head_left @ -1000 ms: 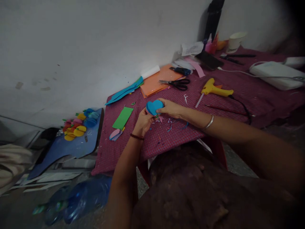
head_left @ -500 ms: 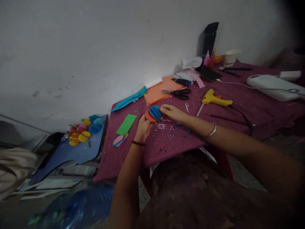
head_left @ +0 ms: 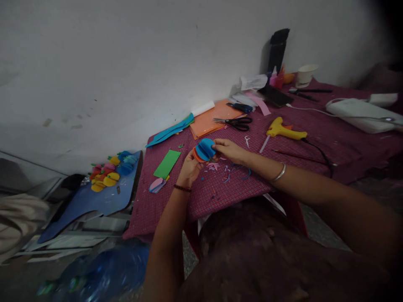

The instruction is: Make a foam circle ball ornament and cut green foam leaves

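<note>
Between my two hands is a round folded-paper ornament (head_left: 205, 149) with fanned blue leaves and orange leaves on its left side. My left hand (head_left: 190, 167) grips its lower left edge, closed around the orange part. The fingers of my right hand (head_left: 227, 149) pinch the blue leaves at the right edge. Pink and blue paper scraps (head_left: 213, 167) lie on the cloth just below. Left of my hands rest a green paper strip (head_left: 167, 164) and a small stack of cut paper pieces (head_left: 157, 185).
Scissors (head_left: 234, 123) and a blue cutter (head_left: 241, 107) lie by orange sheets (head_left: 204, 124). A yellow glue gun (head_left: 286, 130) with its cord is to the right, near a white power bank (head_left: 362, 113). Finished paper ornaments (head_left: 111, 179) sit on a blue board (head_left: 94, 201) at left.
The blue leaves have opened wider and now show a flatter, larger face toward me. My right fingers have shifted slightly on them; my left hand has barely moved.
</note>
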A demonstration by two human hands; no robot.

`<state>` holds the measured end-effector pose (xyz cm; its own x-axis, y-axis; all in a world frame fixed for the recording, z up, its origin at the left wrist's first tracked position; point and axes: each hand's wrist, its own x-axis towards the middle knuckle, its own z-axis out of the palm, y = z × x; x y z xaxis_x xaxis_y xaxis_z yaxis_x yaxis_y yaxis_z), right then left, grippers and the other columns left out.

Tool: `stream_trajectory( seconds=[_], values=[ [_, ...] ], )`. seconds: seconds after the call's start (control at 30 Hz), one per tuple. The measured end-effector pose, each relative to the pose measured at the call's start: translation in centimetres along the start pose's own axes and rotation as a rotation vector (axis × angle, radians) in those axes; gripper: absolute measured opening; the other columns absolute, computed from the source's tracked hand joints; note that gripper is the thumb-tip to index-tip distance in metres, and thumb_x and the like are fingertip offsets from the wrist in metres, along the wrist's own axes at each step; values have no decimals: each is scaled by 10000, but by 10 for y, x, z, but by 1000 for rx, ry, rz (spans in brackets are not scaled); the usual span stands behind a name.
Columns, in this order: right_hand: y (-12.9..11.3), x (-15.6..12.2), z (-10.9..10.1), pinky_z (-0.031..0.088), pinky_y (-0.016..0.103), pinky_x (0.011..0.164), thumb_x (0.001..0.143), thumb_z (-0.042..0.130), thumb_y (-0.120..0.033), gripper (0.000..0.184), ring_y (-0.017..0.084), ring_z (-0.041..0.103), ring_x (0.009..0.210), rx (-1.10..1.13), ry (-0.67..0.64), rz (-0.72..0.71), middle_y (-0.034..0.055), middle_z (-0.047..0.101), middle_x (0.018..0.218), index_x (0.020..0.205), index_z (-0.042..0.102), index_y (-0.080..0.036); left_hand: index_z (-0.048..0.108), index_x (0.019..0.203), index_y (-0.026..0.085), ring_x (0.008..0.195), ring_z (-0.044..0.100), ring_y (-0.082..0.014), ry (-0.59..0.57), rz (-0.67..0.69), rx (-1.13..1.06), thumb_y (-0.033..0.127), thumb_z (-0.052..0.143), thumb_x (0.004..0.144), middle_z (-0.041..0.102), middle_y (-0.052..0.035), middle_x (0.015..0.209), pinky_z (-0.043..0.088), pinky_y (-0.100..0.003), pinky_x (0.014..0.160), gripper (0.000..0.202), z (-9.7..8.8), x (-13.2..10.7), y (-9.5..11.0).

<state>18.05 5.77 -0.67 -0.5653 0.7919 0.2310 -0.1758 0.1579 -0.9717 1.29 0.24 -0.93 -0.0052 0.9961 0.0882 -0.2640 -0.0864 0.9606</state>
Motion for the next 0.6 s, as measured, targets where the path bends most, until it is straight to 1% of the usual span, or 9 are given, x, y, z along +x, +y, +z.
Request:
stream_trajectory(
  seconds=[0.07, 0.13, 0.2, 0.3, 0.37, 0.4, 0.5, 0.57, 0.6],
  values=[
    [0, 2, 0, 454, 239, 595, 723, 668, -365, 212, 109, 545, 607, -63, 37, -68, -29, 584, 660, 769, 568, -183, 631, 841, 174, 650, 556, -95, -8, 125, 162, 339, 793, 644, 630, 13, 760, 463, -238, 653, 304, 1, -1, 1],
    [-2, 2, -1, 459, 277, 691, 653, 704, -279, 166, 130, 541, 693, -126, 64, -142, -20, 576, 711, 731, 595, -180, 637, 770, 168, 662, 531, -93, -9, 225, 302, 307, 766, 678, 608, 22, 728, 442, -227, 674, 211, 4, -4, 4],
    [-6, 1, -2, 447, 328, 809, 606, 717, -221, 147, 167, 546, 817, -177, 75, -209, 3, 587, 787, 708, 618, -183, 641, 725, 168, 708, 533, -109, -23, 290, 423, 252, 750, 687, 602, 19, 731, 433, -233, 712, 143, 5, -8, 7],
    [-12, -2, -4, 408, 392, 926, 604, 693, -172, 147, 210, 541, 967, -313, 64, -381, 40, 599, 931, 740, 637, -188, 657, 775, 186, 771, 541, -135, -30, 443, 663, 187, 703, 716, 617, 4, 794, 420, -252, 749, 75, 6, -13, 12],
    [-13, -4, -5, 408, 409, 932, 633, 659, -160, 142, 218, 544, 994, -434, 67, -509, 57, 587, 990, 768, 623, -188, 627, 733, 193, 708, 508, -132, 1, 523, 783, 170, 650, 756, 584, 12, 732, 396, -251, 697, 39, 5, -14, 13],
    [-14, -5, -4, 419, 404, 913, 649, 645, -158, 129, 216, 547, 983, -490, 76, -553, 60, 579, 991, 771, 613, -188, 598, 691, 194, 667, 480, -130, 18, 545, 827, 166, 623, 774, 550, 19, 685, 377, -252, 664, 91, 5, -14, 13],
    [-14, -8, -4, 441, 365, 818, 695, 627, -169, 50, 201, 545, 879, -633, 114, -597, 50, 562, 882, 729, 597, -189, 529, 614, 201, 624, 434, -142, 18, 563, 927, 143, 599, 770, 484, 23, 623, 345, -269, 634, 180, 2, -13, 12],
    [-14, -9, -4, 435, 358, 781, 725, 624, -183, 28, 198, 535, 830, -716, 146, -614, 47, 554, 827, 705, 605, -188, 548, 638, 208, 666, 460, -162, -23, 567, 979, 128, 615, 737, 515, 10, 656, 359, -288, 671, 145, 1, -14, 13],
    [-14, -9, -4, 432, 364, 787, 734, 624, -187, 26, 203, 538, 843, -743, 157, -626, 51, 560, 838, 710, 616, -189, 568, 665, 213, 696, 478, -175, -43, 570, 995, 123, 621, 726, 539, 0, 684, 368, -298, 696, 120, 1, -14, 14]
  ],
)
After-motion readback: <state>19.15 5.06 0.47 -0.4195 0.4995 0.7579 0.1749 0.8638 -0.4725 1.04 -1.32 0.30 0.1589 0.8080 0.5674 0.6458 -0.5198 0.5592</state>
